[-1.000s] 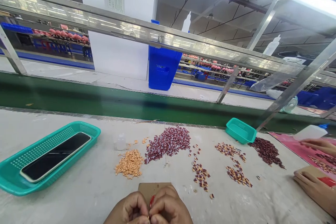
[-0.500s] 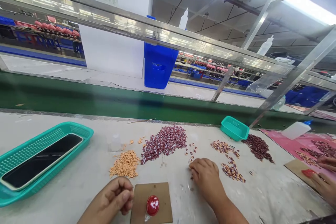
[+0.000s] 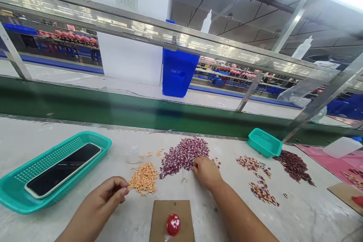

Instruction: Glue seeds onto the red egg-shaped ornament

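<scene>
My left hand [image 3: 109, 200] is at the left edge of a heap of small curved orange pieces [image 3: 144, 177], its thumb and fingertips pressed together; whatever is between them is too small to make out. At the right edge of a heap of small dark red and white pieces [image 3: 181, 155], my right hand [image 3: 207, 172] reaches down with curled fingers, and its fingertips are hidden from view. Between my hands, nearer to me, a brown cardboard square [image 3: 159, 221] bears a shiny red oval piece [image 3: 173, 224] with white marks.
On the left, a green basket [image 3: 106, 147] holds a phone [image 3: 65, 170]. A small green tray [image 3: 265, 143] stands at the right, near dark red pieces [image 3: 295, 166] and mixed orange and purple pieces [image 3: 263, 193]. A metal rail [image 3: 136, 26] crosses above; a blue bin [image 3: 180, 72] stands behind.
My right hand has moved left and forward to the dark red and white heap. My left hand has moved away from the cardboard to the orange heap. The view has shifted slightly.
</scene>
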`<move>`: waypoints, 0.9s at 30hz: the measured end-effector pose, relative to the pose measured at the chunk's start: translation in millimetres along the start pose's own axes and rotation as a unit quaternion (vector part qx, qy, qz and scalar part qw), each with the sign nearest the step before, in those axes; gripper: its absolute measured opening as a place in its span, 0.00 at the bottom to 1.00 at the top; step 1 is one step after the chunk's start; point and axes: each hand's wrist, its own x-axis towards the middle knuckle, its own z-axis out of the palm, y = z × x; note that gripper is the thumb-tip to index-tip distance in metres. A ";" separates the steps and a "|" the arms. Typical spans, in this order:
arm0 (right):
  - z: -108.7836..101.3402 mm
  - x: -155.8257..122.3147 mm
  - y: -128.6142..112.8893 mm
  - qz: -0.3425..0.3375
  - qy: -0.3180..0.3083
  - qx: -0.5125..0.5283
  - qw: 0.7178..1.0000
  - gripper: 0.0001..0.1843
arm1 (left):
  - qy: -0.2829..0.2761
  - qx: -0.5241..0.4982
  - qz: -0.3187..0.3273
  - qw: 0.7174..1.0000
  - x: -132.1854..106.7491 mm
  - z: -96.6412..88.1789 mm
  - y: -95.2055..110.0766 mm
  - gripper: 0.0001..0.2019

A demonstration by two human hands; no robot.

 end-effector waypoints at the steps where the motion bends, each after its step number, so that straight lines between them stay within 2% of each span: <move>1: -0.7 -2.7 -1.1 -0.002 0.004 0.019 1.000 0.05 | -0.027 0.068 0.020 0.997 2.2 -0.9 1.7 0.08; 4: -3.9 -14.2 -6.6 -0.008 0.013 0.092 0.996 0.10 | -0.111 0.230 0.073 0.964 9.0 5.1 6.8 0.09; 6: -7.3 -23.5 -11.8 -0.018 0.015 0.148 0.989 0.11 | -0.144 0.311 0.106 0.933 13.1 14.4 9.2 0.12; 10: -17.0 -41.9 -22.0 -0.039 0.009 0.249 0.968 0.10 | -0.175 0.452 0.151 0.862 18.7 33.4 11.0 0.16; 12: -20.6 -50.1 -26.1 -0.038 0.005 0.281 0.959 0.10 | -0.177 0.477 0.151 0.848 20.1 38.9 10.8 0.18; 15: -20.2 -60.4 -31.4 -0.025 0.002 0.333 0.943 0.09 | -0.174 0.491 0.153 0.840 21.0 42.2 9.5 0.21; 18: -15.0 -68.7 -37.8 -0.014 -0.010 0.406 0.914 0.10 | -0.175 0.489 0.164 0.839 19.3 42.3 10.1 0.19; 22: -13.1 -78.7 -47.1 -0.020 -0.025 0.453 0.891 0.10 | -0.194 0.430 0.166 0.866 7.8 39.5 21.8 0.16; 27: -17.5 -88.3 -53.8 -0.013 -0.059 0.498 0.865 0.06 | -0.241 0.336 0.119 0.903 -11.4 38.8 35.8 0.11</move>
